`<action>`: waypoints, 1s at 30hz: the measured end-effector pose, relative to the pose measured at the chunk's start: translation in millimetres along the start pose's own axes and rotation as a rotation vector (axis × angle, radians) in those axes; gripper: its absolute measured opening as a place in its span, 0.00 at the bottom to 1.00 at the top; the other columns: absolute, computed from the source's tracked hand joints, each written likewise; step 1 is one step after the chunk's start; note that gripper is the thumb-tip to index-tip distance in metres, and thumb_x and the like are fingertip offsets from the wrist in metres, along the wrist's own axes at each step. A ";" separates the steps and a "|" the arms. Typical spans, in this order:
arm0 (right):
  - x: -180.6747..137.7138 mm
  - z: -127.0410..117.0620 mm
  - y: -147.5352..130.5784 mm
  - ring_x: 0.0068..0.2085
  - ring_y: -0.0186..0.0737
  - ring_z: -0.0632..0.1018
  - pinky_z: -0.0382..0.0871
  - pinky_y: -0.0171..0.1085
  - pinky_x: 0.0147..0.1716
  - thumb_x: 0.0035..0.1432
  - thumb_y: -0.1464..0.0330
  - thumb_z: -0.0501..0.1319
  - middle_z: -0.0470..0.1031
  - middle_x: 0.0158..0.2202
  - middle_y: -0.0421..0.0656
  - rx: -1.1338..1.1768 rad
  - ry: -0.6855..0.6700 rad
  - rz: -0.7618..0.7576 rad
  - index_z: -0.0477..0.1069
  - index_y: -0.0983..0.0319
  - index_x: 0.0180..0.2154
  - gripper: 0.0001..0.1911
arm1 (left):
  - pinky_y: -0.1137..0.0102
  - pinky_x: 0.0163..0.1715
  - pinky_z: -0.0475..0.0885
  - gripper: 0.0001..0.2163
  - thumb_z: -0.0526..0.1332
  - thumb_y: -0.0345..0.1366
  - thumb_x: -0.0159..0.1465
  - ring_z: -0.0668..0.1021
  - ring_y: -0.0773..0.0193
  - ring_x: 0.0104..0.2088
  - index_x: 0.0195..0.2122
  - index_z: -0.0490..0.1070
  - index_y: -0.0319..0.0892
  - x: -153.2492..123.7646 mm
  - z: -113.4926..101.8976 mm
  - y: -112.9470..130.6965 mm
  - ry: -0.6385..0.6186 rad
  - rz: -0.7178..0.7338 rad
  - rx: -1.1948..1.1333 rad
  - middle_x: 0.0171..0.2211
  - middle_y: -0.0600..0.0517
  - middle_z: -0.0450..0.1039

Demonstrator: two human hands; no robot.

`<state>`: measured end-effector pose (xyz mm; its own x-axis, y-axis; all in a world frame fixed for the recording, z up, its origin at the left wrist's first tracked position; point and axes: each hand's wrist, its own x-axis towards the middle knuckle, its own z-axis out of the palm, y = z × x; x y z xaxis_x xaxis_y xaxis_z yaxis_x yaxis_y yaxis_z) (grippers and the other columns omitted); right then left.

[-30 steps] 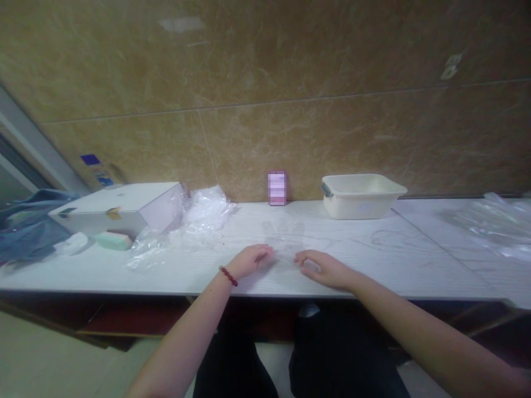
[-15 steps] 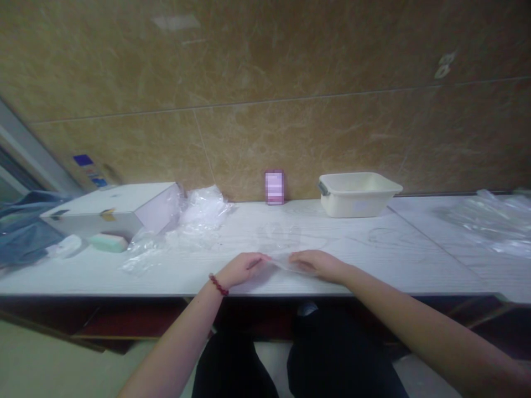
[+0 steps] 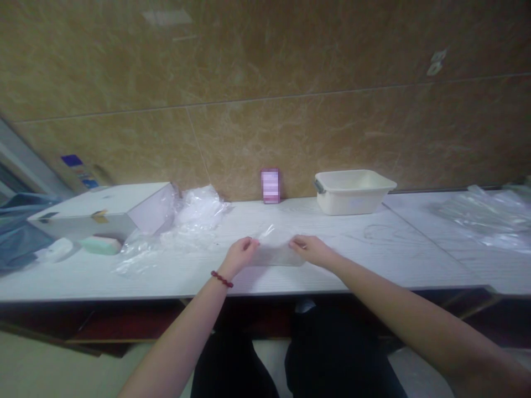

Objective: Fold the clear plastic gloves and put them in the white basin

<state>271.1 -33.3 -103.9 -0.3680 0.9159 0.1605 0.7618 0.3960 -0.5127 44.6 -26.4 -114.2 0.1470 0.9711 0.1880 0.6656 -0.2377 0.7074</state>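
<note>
While both hands pinch it, the held thing: a thin, clear plastic glove [image 3: 277, 251], stretched flat between the two hands just above the near middle of the table.
Glove's upper end: a crumpled clear tip rises near the left hand's fingertips; the finger shapes of the glove are too faint to make out.
Left hand [image 3: 239, 255]: fingers closed on the glove's left edge, thumb and forefinger pressed together; a dark red bead bracelet [image 3: 221, 279] sits on the wrist.
Right hand [image 3: 311, 250]: fingertips closed on the glove's right edge, palm turned down, forearm running off to the lower right.
Surface: a long white wood-grain table [image 3: 373, 260] set against a brown marble-look wall [image 3: 265, 99].
Behind the glove: a small pink striped box [image 3: 270, 186] upright against the wall, well apart from the hands.
Right of that box: a cream rectangular plastic basin [image 3: 352, 191] with a grey handle, standing near the wall.
Left side: a heap of crumpled clear plastic film [image 3: 186, 218], touching a flat white cardboard box [image 3: 103, 213].
In front of the cardboard box: a pale green oblong block [image 3: 98, 245] and a small white object [image 3: 58, 249] just beside it.
Far right: more clear plastic sheeting [image 3: 485, 218] lying on the table.
Far left edge: a bundle of blue cloth [image 3: 19, 232].
</note>
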 end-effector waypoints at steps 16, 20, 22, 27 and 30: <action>36.0 9.2 13.5 0.30 0.33 0.70 0.59 0.29 0.26 0.43 0.65 0.56 0.70 0.31 0.42 0.080 0.128 0.401 0.67 0.62 0.30 0.10 | 0.77 0.16 0.60 0.12 0.57 0.42 0.48 0.68 0.71 0.19 0.28 0.66 0.38 40.2 26.4 -11.3 0.091 -0.350 -0.205 0.22 0.54 0.67; 42.4 15.2 21.9 0.32 0.33 0.70 0.60 0.29 0.27 0.40 0.69 0.57 0.70 0.32 0.42 0.096 0.177 0.407 0.64 0.63 0.35 0.14 | 0.76 0.19 0.61 0.10 0.58 0.41 0.47 0.69 0.69 0.21 0.24 0.67 0.38 45.8 26.0 -12.8 0.103 -0.296 -0.144 0.21 0.53 0.68; 45.1 18.3 26.6 0.31 0.31 0.70 0.61 0.28 0.26 0.39 0.71 0.57 0.70 0.34 0.43 0.163 0.193 0.427 0.61 0.63 0.41 0.21 | 0.76 0.20 0.62 0.09 0.58 0.40 0.47 0.70 0.68 0.22 0.23 0.67 0.38 49.2 26.5 -15.7 0.102 -0.263 -0.115 0.20 0.53 0.68; 48.1 18.1 30.0 0.30 0.30 0.71 0.62 0.27 0.25 0.39 0.74 0.55 0.69 0.38 0.42 0.198 0.155 0.399 0.62 0.60 0.44 0.24 | 0.75 0.22 0.62 0.08 0.59 0.39 0.47 0.70 0.68 0.23 0.22 0.67 0.38 56.7 27.3 -19.3 0.082 -0.241 -0.062 0.21 0.53 0.69; 47.3 14.4 26.9 0.31 0.32 0.72 0.62 0.28 0.27 0.40 0.74 0.54 0.71 0.35 0.42 0.113 0.106 0.386 0.68 0.62 0.38 0.19 | 0.76 0.22 0.62 0.09 0.60 0.39 0.46 0.71 0.68 0.24 0.24 0.67 0.39 59.9 25.5 -18.7 0.091 -0.248 0.002 0.22 0.52 0.70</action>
<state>266.4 19.6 -122.2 -0.0059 0.9998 0.0213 0.7678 0.0182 -0.6404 59.6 36.8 -133.5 -0.0871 0.9938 0.0690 0.6747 0.0079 0.7380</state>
